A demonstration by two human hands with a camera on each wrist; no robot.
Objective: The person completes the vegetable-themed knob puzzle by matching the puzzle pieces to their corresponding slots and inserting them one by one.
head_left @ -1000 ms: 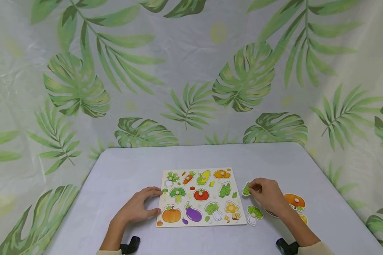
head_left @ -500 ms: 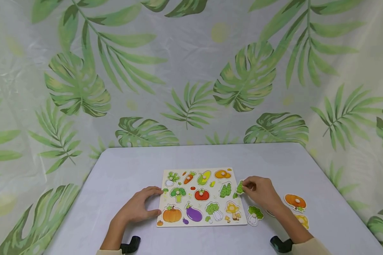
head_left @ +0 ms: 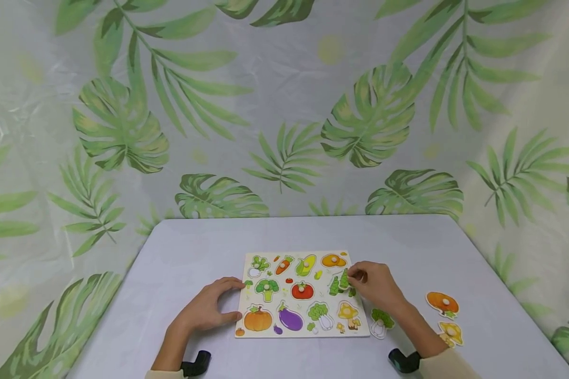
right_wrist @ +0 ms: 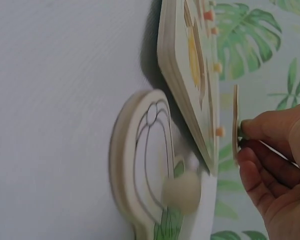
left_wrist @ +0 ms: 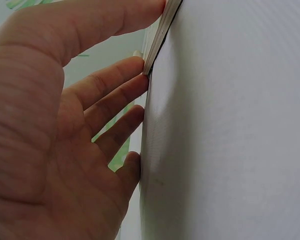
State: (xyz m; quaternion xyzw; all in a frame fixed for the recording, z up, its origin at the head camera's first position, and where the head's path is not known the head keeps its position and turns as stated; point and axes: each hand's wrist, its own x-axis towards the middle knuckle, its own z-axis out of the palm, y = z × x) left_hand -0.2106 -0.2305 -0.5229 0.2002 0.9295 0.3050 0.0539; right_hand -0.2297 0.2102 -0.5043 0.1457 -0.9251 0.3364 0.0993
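A pale curtain [head_left: 275, 79] printed with green leaves hangs behind and along both sides of a white-topped table [head_left: 194, 237]. From the middle of the head view, a small fern print [head_left: 283, 163] sits at twelve o'clock, a yellow spot [head_left: 331, 50] near one, and broad split leaves at ten [head_left: 123, 126] and two [head_left: 370, 118]. Another big leaf [head_left: 76, 316] spreads at eight, beside the table's edge.
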